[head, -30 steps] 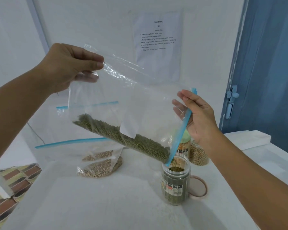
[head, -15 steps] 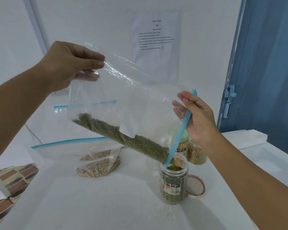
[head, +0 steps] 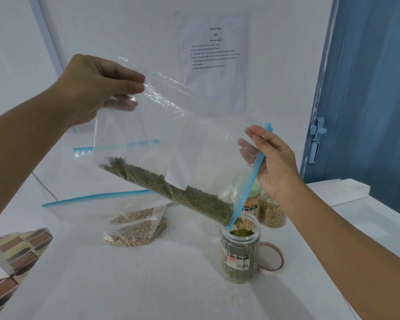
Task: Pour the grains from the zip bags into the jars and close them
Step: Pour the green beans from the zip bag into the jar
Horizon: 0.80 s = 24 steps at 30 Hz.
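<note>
Still pouring: left hand [head: 95, 88] pinching bag [head: 171, 139] corner high above jar [head: 240, 252], right hand [head: 275, 162] grasping blue zip, green grains [head: 171, 190] slid lower, jar nearly full.

The bag [head: 171, 125] was seen to be thin, clear, glossy plastic film, creased, with a matt blue plastic zip strip [head: 247, 183] and a white paper label [head: 178, 179]. The grains [head: 171, 190] inside were noted as small, matt and green. The jar [head: 240, 252] was found to be smooth clear plastic bearing a printed paper label. The table [head: 148, 285] was recorded as white, matt and faintly grainy. A paper sheet [head: 215, 56] was observed on the smooth wall.
</note>
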### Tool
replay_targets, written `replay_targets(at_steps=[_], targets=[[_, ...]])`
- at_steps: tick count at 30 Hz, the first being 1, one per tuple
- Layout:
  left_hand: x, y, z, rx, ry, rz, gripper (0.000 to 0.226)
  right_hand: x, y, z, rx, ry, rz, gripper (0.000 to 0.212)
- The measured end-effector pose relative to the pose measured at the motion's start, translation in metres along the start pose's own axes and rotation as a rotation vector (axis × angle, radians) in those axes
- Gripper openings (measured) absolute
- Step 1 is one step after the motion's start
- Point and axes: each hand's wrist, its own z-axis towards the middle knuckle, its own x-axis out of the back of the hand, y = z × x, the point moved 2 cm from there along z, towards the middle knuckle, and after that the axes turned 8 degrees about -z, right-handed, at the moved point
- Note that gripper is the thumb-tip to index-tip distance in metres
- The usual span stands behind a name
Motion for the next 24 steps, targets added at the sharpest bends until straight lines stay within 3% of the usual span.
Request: replay_targets(at_steps=[12,24], targets=[[-0.0016,-0.0019,-0.0026,0.001,0.001,-0.013,0.026,0.0016,0.0021,0.0005,-0.002,-0.002,0.007,0.02],[-0.005,-0.002,-0.0012,-0.006,-0.016,-0.005,0.039,0.0045,0.0035,0.0003,0.007,-0.001,0.008,0.018]])
